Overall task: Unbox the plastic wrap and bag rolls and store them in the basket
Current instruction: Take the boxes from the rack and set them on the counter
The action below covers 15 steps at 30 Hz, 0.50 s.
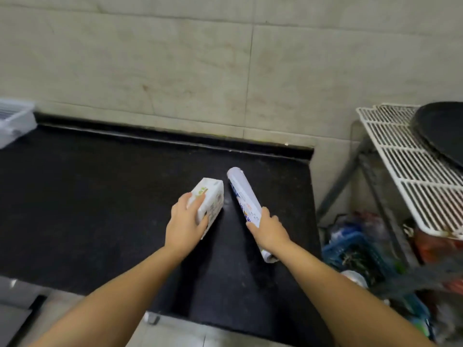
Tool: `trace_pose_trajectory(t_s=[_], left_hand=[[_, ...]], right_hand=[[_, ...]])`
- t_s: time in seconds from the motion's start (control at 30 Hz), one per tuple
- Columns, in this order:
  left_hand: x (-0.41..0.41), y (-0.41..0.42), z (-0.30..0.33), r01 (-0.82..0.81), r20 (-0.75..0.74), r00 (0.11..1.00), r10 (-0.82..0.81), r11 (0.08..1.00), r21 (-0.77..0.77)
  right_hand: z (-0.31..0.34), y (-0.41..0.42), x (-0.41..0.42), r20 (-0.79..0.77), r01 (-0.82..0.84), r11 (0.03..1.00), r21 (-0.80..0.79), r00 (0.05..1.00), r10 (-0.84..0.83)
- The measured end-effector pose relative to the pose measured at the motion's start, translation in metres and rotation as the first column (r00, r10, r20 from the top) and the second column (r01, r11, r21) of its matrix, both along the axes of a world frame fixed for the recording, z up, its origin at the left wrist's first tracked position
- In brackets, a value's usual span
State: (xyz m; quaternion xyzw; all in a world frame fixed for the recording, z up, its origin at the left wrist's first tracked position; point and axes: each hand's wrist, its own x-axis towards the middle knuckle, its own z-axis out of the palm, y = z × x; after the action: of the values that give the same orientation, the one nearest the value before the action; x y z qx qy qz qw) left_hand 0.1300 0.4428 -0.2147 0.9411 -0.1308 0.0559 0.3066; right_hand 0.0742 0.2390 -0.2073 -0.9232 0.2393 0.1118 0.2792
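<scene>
A white box (211, 199) with green and small print lies on the black counter (100, 209). My left hand (186, 221) grips its near end from above. To the right lies a long white roll (244, 196) with blue print, pointing away from me. My right hand (270, 231) is closed around the roll's near part; its near end sticks out below my wrist. A white plastic basket (15, 118) sits at the far left edge of the counter, only partly in view.
A tiled wall stands behind the counter. Right of the counter is a metal rack with a white wire shelf (406, 171) holding a dark pan (443, 131). Below it are a blue crate (350, 251) and cluttered bags on the floor.
</scene>
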Motion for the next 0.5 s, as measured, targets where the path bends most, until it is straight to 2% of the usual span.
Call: trace_pose_trajectory(t_s=[0.13,0.23,0.37,0.5], left_hand=[[-0.015,0.02,-0.033,0.051,0.002,0.999,-0.051,0.999,0.014],[-0.014,0.022,-0.035,0.063,-0.003,0.998,-0.063,0.997,0.043],[-0.011,0.021,-0.026,0.011,0.095,0.995,-0.029,0.983,0.182],[0.003,0.005,0.007,0.027,0.147,0.988,-0.048,0.989,0.147]], right_hand=[[-0.029,0.016,-0.011,0.043,0.039,0.993,-0.11,0.998,-0.034],[-0.035,0.016,-0.011,0.051,0.045,0.981,-0.191,0.998,-0.036],[-0.027,0.005,-0.005,0.008,0.03,0.988,-0.151,1.0,-0.029],[0.005,-0.019,0.003,0.028,0.059,0.994,-0.095,0.998,-0.057]])
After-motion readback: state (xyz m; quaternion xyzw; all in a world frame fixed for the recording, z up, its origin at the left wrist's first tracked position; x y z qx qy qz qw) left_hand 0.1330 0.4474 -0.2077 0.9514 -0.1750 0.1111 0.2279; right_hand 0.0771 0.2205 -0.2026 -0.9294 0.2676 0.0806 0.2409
